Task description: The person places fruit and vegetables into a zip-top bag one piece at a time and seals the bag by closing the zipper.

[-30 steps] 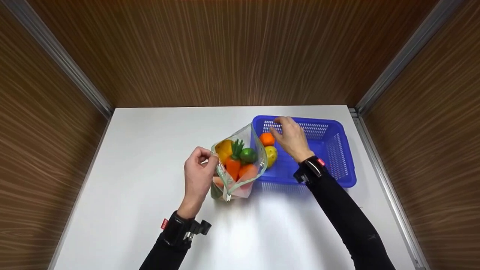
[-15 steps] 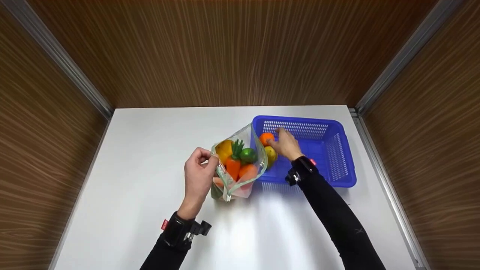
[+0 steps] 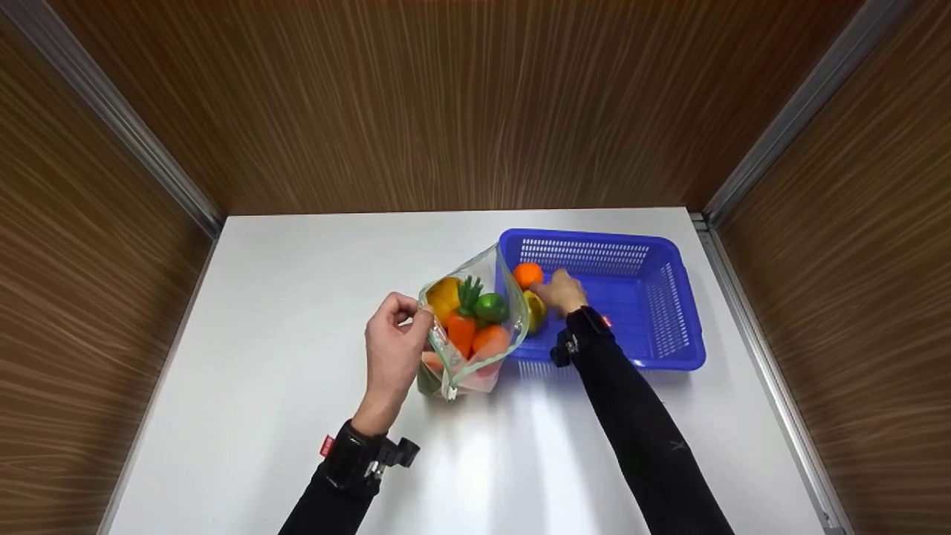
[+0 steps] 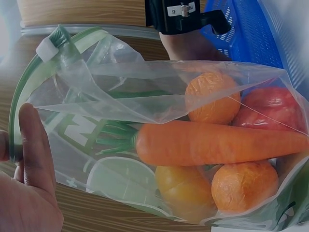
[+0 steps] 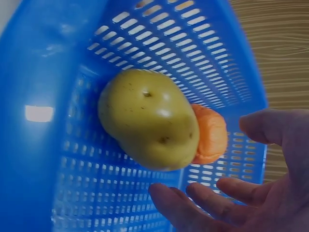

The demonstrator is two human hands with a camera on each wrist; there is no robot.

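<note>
Right hand (image 3: pixel 562 291) dropped lower into blue perforated plastic basket (image 3: pixel 669 297) since earlier frame, fingers spread, cupping yellow-green potato (image 5: pixel 147 125), not gripping; small orange (image 3: pixel 527 275) at 11 o'clock. Left hand (image 3: pixel 392 349) pinches clear zip bag (image 4: pixel 159 135) rim.

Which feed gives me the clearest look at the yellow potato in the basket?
The right wrist view: the potato fills the frame, unobstructed, against the blue basket wall. The head view shows only a sliver behind the right hand. The left wrist view misses it.
</note>
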